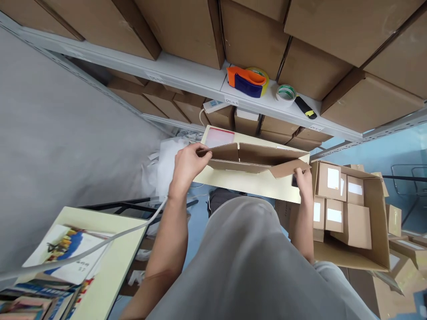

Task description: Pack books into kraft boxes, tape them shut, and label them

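A partly folded cardboard box point(240, 167) stretches between my hands above a pale yellow table point(240, 184). My left hand point(190, 162) pinches its left end, thumb on the near side. At the opposite end, my right hand point(303, 180) grips a flap point(283, 169) that angles toward me. Between the far and near walls the box shows only a narrow gap, with a slit in the far wall's top edge. Under its far left corner lies a clear sheet with a red edge point(220, 135). A small dark object point(294, 181) sits beside my right hand, partly hidden.
An orange and blue tape dispenser point(247, 82), a tape roll point(286, 94) and a box cutter point(306, 107) lie on the shelf point(187, 66) among brown boxes. At right, a large carton point(378, 222) holds several labelled boxes. Books point(63, 253) cover a left table; a white cable point(133, 230) crosses it.
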Demonstrator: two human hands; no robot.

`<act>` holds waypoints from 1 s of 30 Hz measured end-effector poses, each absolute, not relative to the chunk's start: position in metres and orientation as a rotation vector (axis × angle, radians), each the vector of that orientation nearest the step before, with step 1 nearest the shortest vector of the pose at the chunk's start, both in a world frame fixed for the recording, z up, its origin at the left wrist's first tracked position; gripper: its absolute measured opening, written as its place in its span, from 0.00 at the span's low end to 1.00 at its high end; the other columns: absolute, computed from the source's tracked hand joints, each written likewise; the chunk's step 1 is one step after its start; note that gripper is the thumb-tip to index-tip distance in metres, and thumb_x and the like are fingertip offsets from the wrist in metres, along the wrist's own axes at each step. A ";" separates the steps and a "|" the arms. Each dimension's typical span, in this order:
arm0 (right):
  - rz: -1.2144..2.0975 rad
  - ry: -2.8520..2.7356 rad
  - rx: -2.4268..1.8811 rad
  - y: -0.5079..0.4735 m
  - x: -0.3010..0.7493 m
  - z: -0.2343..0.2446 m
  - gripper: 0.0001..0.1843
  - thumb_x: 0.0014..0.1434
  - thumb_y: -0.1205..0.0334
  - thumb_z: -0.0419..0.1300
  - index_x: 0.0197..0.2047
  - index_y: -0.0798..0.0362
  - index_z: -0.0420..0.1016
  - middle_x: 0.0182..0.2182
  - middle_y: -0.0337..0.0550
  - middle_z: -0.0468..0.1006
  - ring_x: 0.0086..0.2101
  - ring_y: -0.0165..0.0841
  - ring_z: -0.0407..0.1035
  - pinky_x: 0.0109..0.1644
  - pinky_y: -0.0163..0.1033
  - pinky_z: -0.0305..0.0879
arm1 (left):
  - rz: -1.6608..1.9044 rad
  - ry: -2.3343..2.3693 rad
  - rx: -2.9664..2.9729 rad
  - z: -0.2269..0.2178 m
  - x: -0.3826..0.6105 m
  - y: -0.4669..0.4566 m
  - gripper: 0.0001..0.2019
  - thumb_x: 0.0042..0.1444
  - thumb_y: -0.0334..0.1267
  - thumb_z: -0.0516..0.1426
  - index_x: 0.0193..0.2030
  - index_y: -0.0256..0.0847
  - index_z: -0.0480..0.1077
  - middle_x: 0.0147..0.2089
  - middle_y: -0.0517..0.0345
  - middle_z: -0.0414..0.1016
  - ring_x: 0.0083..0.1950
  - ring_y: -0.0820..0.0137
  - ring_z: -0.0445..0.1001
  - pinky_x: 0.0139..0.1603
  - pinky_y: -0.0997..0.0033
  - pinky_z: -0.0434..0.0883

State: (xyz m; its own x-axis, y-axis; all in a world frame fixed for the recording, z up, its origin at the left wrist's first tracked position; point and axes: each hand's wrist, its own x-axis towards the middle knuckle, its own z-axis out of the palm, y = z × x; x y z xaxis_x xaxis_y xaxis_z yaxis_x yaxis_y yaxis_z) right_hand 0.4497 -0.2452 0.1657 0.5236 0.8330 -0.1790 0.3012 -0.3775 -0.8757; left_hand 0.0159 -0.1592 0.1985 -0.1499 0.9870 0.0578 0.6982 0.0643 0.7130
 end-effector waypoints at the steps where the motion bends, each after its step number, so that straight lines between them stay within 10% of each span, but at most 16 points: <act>1: 0.831 -0.886 -1.969 -0.245 0.447 0.171 0.23 0.58 0.46 0.63 0.51 0.52 0.82 0.47 0.55 0.88 0.48 0.51 0.84 0.58 0.57 0.84 | 0.854 1.896 1.671 0.202 0.015 -0.159 0.04 0.57 0.41 0.69 0.39 0.49 0.85 0.39 0.56 0.89 0.46 0.50 0.87 0.56 0.55 0.80; 5: 0.797 -0.884 -2.068 -0.250 0.438 0.203 0.14 0.57 0.47 0.62 0.37 0.49 0.78 0.30 0.44 0.80 0.34 0.43 0.78 0.41 0.46 0.79 | 0.807 1.960 1.627 0.226 0.018 -0.164 0.06 0.58 0.45 0.71 0.37 0.48 0.83 0.38 0.56 0.88 0.43 0.53 0.86 0.52 0.57 0.79; 13: 0.536 -1.528 -2.177 -0.249 0.399 0.272 0.17 0.70 0.51 0.56 0.37 0.50 0.80 0.31 0.42 0.81 0.30 0.37 0.70 0.40 0.40 0.62 | 0.753 2.125 1.709 0.254 0.043 -0.188 0.06 0.65 0.43 0.65 0.38 0.45 0.80 0.42 0.56 0.88 0.41 0.59 0.84 0.48 0.61 0.75; 30: 0.135 -1.737 -2.434 -0.237 0.391 0.249 0.22 0.76 0.61 0.54 0.60 0.57 0.87 0.43 0.54 0.85 0.40 0.44 0.79 0.47 0.44 0.69 | 0.789 1.879 1.917 0.218 0.078 -0.206 0.05 0.69 0.39 0.63 0.39 0.44 0.77 0.43 0.54 0.86 0.37 0.61 0.82 0.40 0.63 0.68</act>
